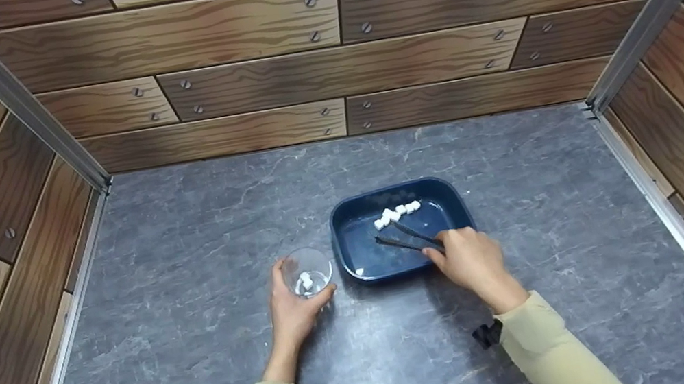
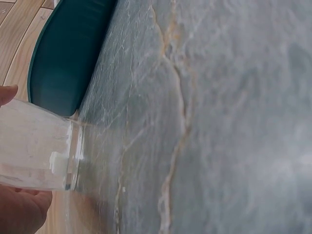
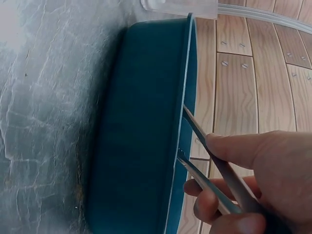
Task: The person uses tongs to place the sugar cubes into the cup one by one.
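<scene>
My left hand (image 1: pixel 293 310) holds a clear glass (image 1: pixel 307 269) upright on the table, thumb on one side and fingers on the other. A few small white cubes (image 1: pixel 306 281) lie at the bottom of the glass. Dark tongs (image 1: pixel 407 239) are gripped in my right hand (image 1: pixel 475 261), their two arms spread apart over a blue basin (image 1: pixel 343 247). Inside it, several white cubes (image 1: pixel 394 214) lie in a row toward the back, one tong tip right by them. One more white piece (image 1: pixel 360 271) sits in the basin's near left corner. The right wrist view hides the tong tips behind the basin wall.
The basin stands just right of the glass on a grey marbled table (image 1: pixel 184 246). Wood-patterned panels (image 1: pixel 336 75) close off the back and both sides, with metal rails (image 1: pixel 639 159) along the side edges.
</scene>
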A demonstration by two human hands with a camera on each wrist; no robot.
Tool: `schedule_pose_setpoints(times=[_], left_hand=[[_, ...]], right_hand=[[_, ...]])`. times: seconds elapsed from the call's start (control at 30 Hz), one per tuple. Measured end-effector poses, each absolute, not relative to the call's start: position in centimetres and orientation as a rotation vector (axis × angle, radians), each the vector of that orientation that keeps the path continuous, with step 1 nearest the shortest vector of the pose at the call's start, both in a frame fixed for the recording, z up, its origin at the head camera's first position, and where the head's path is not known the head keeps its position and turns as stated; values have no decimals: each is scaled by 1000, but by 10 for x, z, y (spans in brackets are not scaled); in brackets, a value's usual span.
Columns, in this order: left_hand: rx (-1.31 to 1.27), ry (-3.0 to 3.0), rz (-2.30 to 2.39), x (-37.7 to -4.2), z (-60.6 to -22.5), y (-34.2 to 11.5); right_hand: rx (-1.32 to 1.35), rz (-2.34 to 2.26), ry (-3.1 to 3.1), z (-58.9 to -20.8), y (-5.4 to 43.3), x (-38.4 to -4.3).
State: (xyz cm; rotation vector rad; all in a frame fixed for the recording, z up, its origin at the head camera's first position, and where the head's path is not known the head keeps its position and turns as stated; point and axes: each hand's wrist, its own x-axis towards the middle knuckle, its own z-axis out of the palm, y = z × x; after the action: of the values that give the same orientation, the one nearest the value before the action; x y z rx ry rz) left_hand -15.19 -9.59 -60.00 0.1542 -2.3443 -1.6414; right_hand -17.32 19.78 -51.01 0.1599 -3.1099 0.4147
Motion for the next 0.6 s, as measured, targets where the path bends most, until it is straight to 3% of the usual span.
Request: schedule_pose_setpoints(times=[0.6], left_hand=[[175,-2361,-1637,-153,-600,-97]], right_hand=[[168,247,-3161,-513,186,-189]])
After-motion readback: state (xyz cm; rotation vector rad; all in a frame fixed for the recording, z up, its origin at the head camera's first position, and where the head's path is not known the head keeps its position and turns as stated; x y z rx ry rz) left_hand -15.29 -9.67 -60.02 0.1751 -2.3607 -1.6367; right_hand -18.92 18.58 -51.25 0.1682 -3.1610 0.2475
